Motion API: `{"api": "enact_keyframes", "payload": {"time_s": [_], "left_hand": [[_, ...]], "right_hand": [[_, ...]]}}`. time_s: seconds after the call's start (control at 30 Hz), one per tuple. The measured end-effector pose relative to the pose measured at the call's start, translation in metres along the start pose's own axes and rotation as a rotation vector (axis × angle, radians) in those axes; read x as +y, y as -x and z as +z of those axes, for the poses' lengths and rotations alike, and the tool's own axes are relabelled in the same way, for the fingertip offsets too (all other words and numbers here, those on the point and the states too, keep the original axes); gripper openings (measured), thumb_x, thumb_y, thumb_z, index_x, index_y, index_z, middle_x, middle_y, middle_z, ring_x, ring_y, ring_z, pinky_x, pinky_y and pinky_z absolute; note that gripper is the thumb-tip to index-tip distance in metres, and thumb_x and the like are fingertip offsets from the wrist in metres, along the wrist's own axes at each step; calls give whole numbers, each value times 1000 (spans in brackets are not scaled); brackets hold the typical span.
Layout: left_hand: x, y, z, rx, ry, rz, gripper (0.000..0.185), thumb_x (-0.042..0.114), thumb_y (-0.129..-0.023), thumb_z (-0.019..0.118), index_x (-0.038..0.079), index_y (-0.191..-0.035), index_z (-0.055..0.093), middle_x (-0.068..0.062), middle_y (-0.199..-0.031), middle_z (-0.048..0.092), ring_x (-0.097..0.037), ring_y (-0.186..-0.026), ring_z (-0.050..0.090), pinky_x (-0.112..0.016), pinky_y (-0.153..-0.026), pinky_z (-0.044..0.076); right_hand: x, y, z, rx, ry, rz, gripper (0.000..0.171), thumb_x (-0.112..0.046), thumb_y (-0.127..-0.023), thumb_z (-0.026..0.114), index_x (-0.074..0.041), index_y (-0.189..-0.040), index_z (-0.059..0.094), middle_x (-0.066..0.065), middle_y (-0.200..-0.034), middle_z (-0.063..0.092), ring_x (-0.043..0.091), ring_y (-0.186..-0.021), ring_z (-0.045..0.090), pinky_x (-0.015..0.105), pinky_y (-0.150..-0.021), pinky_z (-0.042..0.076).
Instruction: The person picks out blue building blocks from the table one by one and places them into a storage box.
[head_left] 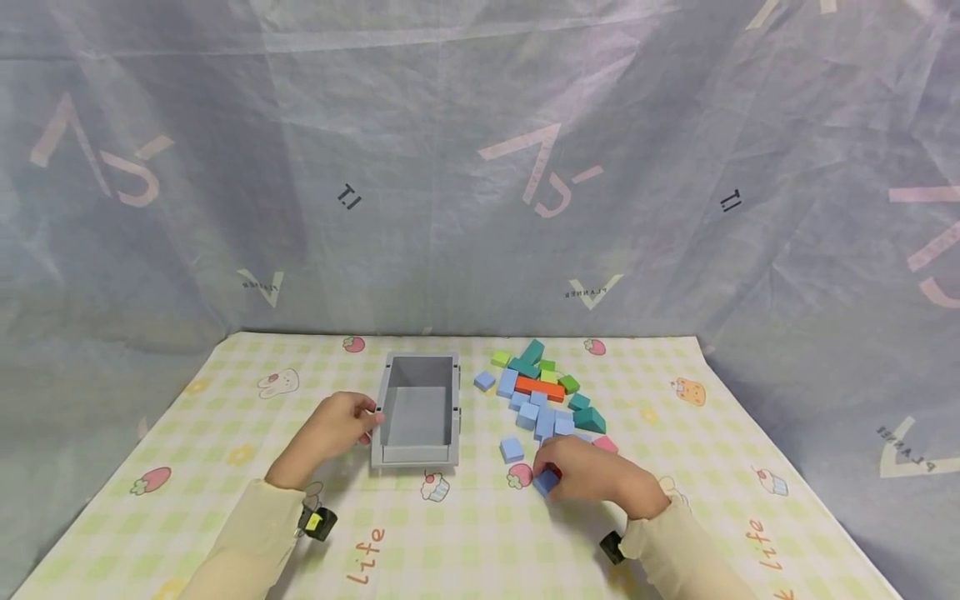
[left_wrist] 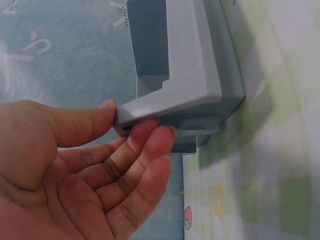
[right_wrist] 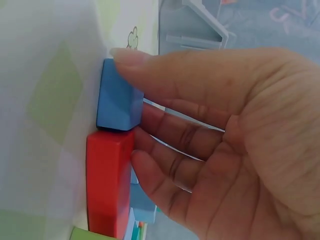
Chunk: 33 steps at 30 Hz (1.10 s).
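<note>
A grey rectangular box [head_left: 415,455] stands on the table, its inside showing bare. My left hand [head_left: 341,423] grips its left rim, and the left wrist view shows the thumb on top of the grey edge [left_wrist: 192,55] with fingertips beneath. In front of a scattered block pile, my right hand [head_left: 585,471] pinches a blue block [head_left: 546,482] between thumb and fingers. The right wrist view has this blue block [right_wrist: 117,97] low at the cloth. A red block [right_wrist: 106,182] lies right beside it, close to the other fingertips; the hand hides it in the head view.
Blue, teal and green blocks lie loosely together right of the box, with an orange block [head_left: 540,389] among them. A single blue block [head_left: 512,450] sits nearer the box. A pink block [head_left: 605,444] shows behind the right hand. A grey cloth backdrop [head_left: 450,208] rises behind the table.
</note>
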<state>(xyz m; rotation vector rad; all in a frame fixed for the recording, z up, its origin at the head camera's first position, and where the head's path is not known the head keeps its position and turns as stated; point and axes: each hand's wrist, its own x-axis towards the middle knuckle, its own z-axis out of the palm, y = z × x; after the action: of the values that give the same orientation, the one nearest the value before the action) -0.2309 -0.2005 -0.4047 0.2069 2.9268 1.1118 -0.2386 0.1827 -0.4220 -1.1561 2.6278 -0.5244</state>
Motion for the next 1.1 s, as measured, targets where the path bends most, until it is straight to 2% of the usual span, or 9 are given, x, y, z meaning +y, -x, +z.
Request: {"api": "enact_keyframes", "payload": {"time_s": [0.13,0.37,0.53,0.73,0.93,1.1], "left_hand": [[0,0,1,0,0,-3,30,14,-97,64,-11,-114,64,-2,-70,65,-18,-63,67,-31,-61,50],[1,0,1,-6,60,-28,30,12,-97,64,-12,-115,63,-4,-71,65,-19,-58,67,-29,-55,53],[2,1,1,-5,58,-30,30,12,-97,64,-12,-115,63,-4,-69,64,-18,-57,66,-29,-55,52],[1,0,1,-16,76,-36,31,12,-98,63,-12,-117,61,-5,-69,64,-22,-58,67,-29,-55,52],[-1,-2,2,-15,78,-23,30,11,-98,63,-13,-116,61,-5,-67,64,-20,-57,65,-30,-56,52],[-1,-2,2,-22,80,-32,30,11,-98,63,-13,-117,61,-5,-68,64,-18,-57,65,-29,-56,52]], "right_hand": [[2,1,1,8,0,-3,24,-5,-76,83,-9,-98,74,-6,-88,63,10,-75,51,23,-69,45],[4,2,0,7,-9,0,24,-5,-76,83,-11,-98,75,-8,-85,61,7,-73,48,23,-67,45],[2,2,-5,10,-23,-2,22,-4,-77,81,-11,-97,74,-7,-83,61,7,-72,48,22,-66,44],[1,2,-6,71,-58,-10,23,0,-75,78,-8,-96,74,-4,-87,62,13,-74,52,23,-67,45],[2,1,-7,118,-50,6,26,0,-76,76,-10,-100,75,-6,-100,64,9,-79,55,23,-69,50],[1,0,-9,172,-27,3,25,1,-78,75,-9,-101,74,-4,-102,64,11,-82,60,26,-71,52]]}}
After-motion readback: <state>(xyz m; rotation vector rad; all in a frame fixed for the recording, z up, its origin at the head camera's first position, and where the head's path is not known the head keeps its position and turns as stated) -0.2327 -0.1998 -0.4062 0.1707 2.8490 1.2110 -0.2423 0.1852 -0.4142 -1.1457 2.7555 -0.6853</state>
